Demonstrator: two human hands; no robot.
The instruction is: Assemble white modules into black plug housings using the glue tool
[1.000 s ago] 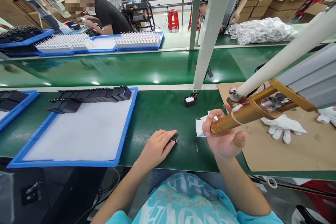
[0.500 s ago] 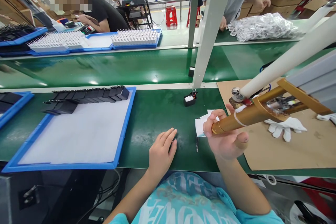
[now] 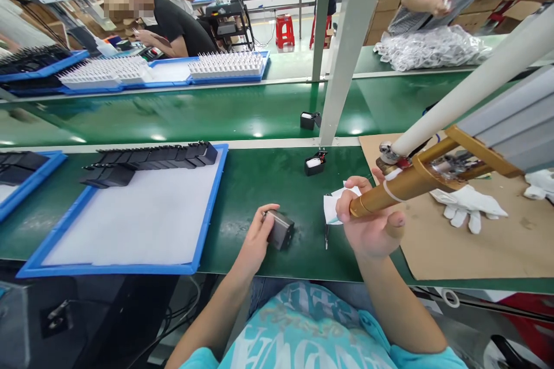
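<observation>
My left hand [image 3: 254,240] grips a small dark grey block-shaped part [image 3: 279,229] just above the green bench near its front edge. My right hand [image 3: 371,225] is wrapped round the gold handle of a hanging tool [image 3: 415,180], which runs up and to the right under a white tube [image 3: 467,92]. A white paper slip [image 3: 332,209] and thin tweezers [image 3: 326,236] lie between my hands. Another small black part with a white top [image 3: 314,164] sits a little farther back on the bench.
A blue tray [image 3: 203,219] with a white liner and rows of black parts [image 3: 147,158] lies to the left. Cardboard [image 3: 476,242] with white gloves [image 3: 467,203] lies to the right. A grey post [image 3: 352,52] rises behind. Another black part [image 3: 308,120] rides the conveyor. Other people work beyond.
My left hand, flat over the small part a second ago, has closed round it and lifted it upright. A black part has come along the conveyor from behind the post.
</observation>
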